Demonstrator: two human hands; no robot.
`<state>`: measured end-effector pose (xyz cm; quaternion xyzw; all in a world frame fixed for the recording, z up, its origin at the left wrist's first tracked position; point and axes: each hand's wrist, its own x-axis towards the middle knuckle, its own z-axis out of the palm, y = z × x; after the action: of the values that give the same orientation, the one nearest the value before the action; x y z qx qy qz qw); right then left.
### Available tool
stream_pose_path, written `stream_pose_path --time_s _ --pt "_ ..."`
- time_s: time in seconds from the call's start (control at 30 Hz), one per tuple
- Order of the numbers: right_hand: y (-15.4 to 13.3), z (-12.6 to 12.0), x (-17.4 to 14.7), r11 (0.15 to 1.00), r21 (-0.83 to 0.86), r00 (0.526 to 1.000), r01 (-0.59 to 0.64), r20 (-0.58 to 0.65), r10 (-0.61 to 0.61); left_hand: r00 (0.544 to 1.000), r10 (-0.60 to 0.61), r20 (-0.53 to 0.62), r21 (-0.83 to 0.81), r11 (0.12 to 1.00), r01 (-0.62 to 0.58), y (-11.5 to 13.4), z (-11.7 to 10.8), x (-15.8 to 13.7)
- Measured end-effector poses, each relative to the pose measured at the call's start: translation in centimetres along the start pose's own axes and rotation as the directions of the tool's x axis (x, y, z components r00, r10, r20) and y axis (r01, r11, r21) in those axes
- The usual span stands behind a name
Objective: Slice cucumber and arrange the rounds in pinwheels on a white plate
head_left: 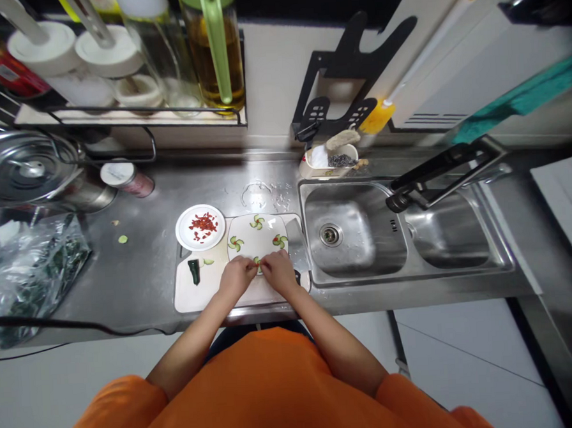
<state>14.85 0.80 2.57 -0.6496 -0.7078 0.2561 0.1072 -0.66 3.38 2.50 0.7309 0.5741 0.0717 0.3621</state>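
Observation:
A white plate [257, 237] lies on the cutting board [199, 301], with several fan-shaped garnishes of green cucumber slices [236, 244] around its rim. Some garnishes have a red bit at the centre. At the plate's near edge, my left hand [237, 279] and my right hand [279, 273] meet over one garnish, fingertips pinched together. What they pinch is too small to make out. Left of them a smaller white plate [182, 235] carries red dried berries [203, 226], resembling goji. A cucumber stub [194, 272] rests on the board. A cleaver [297, 245] lies beside my right hand.
A double steel sink [355, 261] adjoins the board on the right, with a black faucet [423, 175]. Plastic bags of greens [40, 271], a lidded pot [29, 170] and a can [128, 177] stand left. Above is a seasoning rack [141, 116] with bottles.

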Motion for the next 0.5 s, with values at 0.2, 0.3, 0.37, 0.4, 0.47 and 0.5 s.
stream_pose_path --time_s 0.2,0.3,0.37,0.4,0.47,0.5 --pt "0.07 0.02 0.02 1.000 0.016 1.000 0.009 -0.009 -0.009 1.000 -0.008 0.001 0.000 1.000 0.008 -0.16 0.20 0.00" --pt "0.03 0.00 0.02 0.999 0.031 1.000 0.020 -0.016 -0.020 1.000 -0.004 0.005 0.027 1.000 0.004 -0.12 0.28 -0.01" --pt "0.01 -0.01 0.00 0.999 0.040 0.999 0.036 -0.021 -0.035 1.000 0.007 0.006 0.036 0.999 -0.007 -0.06 0.26 -0.06" --pt "0.01 0.00 -0.02 0.998 0.042 0.999 0.039 -0.020 -0.038 1.000 0.009 0.006 0.037 0.999 -0.009 -0.02 0.23 -0.09" --pt "0.00 0.05 -0.05 0.999 0.039 0.999 0.032 -0.012 -0.032 1.000 0.006 0.008 0.040 0.999 -0.006 0.08 0.15 -0.14" --pt "0.00 0.08 -0.06 0.999 0.037 1.000 0.024 -0.009 -0.024 1.000 0.003 0.011 0.042 0.999 -0.004 0.13 0.10 -0.15"
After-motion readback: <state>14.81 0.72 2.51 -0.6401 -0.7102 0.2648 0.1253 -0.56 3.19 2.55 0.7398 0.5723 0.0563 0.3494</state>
